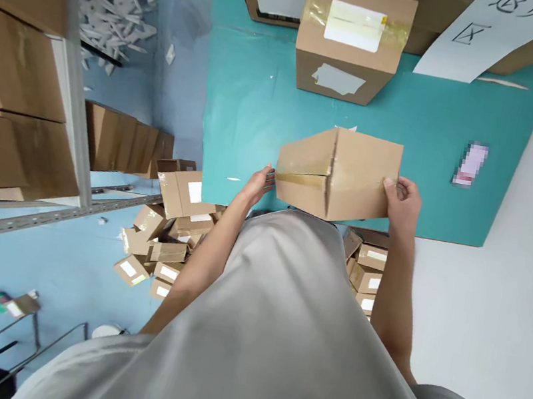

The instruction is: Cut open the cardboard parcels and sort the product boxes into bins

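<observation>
A brown cardboard box (363, 178) is at the front edge of the teal table (246, 102), close to my body. A taped seam runs along its left part. My right hand (404, 204) grips the box's right end, thumb on the upper face and fingers curled at the side. At the opposite end, my left hand (259, 183) has its fingertips against the box's left side; the box partly hides them. Whether the box's underside rests on the table cannot be seen.
Another taped, labelled carton (350, 71) stands at the table's back. Behind it are larger boxes with a handwritten paper sign (500, 34). A small pinkish, pixelated item (471, 164) lies to the right. Cartons (167, 251) are heaped on the floor, beside a loaded shelf (73, 108).
</observation>
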`<action>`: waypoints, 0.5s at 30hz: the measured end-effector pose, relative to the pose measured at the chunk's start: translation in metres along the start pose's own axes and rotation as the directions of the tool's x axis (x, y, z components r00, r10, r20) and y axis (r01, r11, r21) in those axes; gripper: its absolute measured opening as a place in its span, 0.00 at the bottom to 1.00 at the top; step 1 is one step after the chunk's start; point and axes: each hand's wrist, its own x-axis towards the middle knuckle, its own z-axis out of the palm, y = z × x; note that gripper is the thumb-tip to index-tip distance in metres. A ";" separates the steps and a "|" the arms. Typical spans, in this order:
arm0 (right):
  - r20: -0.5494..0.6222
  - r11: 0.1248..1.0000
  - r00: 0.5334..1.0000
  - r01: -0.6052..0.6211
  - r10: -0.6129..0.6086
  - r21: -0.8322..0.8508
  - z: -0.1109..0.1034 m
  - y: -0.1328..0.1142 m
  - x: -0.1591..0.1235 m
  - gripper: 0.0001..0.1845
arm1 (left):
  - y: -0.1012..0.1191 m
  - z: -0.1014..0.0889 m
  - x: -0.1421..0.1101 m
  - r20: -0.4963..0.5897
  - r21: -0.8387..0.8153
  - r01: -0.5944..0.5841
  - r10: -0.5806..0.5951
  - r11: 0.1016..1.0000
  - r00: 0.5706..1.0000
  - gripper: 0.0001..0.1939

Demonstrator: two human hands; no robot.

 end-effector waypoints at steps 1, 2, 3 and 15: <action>0.013 1.000 1.000 -0.016 0.016 0.001 -0.009 0.006 0.005 0.40 | 0.002 0.008 0.000 0.033 -0.037 0.020 -0.019 0.999 0.999 0.30; 0.021 1.000 0.999 -0.027 0.027 -0.001 -0.015 0.011 0.008 0.40 | 0.005 0.015 0.000 0.064 -0.072 0.032 -0.027 0.997 0.998 0.29; 0.019 0.999 0.999 -0.034 0.034 -0.004 -0.019 0.014 0.010 0.40 | 0.008 0.021 -0.001 0.089 -0.099 0.035 -0.026 0.994 0.996 0.28; 0.215 0.990 0.967 -0.126 0.136 -0.060 0.079 0.024 -0.001 0.41 | 0.037 -0.041 -0.034 -0.317 0.072 -0.344 0.348 0.936 0.882 0.22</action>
